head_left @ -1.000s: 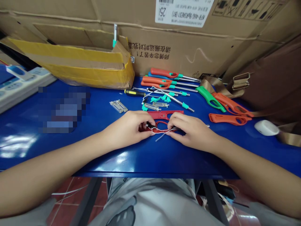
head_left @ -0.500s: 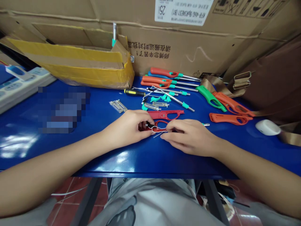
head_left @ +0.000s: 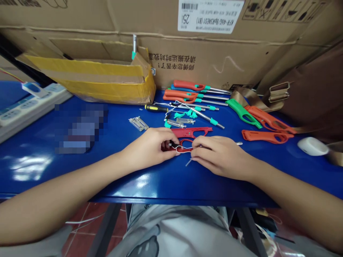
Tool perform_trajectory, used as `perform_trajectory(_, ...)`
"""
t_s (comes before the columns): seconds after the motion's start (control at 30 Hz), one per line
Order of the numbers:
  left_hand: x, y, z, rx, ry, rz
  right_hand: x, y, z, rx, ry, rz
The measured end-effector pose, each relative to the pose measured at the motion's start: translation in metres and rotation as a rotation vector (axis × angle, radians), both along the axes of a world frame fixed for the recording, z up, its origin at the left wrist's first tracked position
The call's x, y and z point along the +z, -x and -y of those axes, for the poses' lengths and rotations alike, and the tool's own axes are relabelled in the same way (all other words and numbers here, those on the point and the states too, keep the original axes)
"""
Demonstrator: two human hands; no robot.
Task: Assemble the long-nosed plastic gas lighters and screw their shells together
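My left hand [head_left: 154,144] is closed around the handle end of a red lighter half shell [head_left: 184,150] flat on the table. A small black igniter [head_left: 174,144] with white wires [head_left: 187,147] sits at its fingertips. My right hand [head_left: 221,155] pinches over the front of the same shell, where the wires run under its fingers. From below that hand pokes a thin clear stick [head_left: 189,162]; beyond it shows a metal tube tip [head_left: 239,143]. What the right fingertips grip is hidden. Just behind lies another red half shell [head_left: 183,133].
Behind lie assembled lighters [head_left: 184,95], clear fuel tanks [head_left: 138,123], teal parts [head_left: 191,113], metal tubes and a yellow-black screwdriver [head_left: 157,108]. Green [head_left: 245,112] and orange shells [head_left: 265,136] and a white mouse-like object [head_left: 312,146] are right. A taped cardboard box [head_left: 107,85] and power strip [head_left: 32,105] stand left.
The view has shifted slightly. My right fingers have moved a little along the wires, and the thin clear stick now hangs at a steeper angle below them.
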State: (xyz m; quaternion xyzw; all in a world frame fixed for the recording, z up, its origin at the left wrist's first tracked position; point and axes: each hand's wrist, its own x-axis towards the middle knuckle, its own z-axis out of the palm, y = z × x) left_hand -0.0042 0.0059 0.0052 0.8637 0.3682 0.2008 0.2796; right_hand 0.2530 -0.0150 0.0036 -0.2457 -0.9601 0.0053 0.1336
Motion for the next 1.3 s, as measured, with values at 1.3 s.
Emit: perform_trajectory(1.3,0.002,-0.001,0.004,-0.024,-0.014,0.045,-0.007,0.007,-0.001,-0.225,0.463,-0.298)
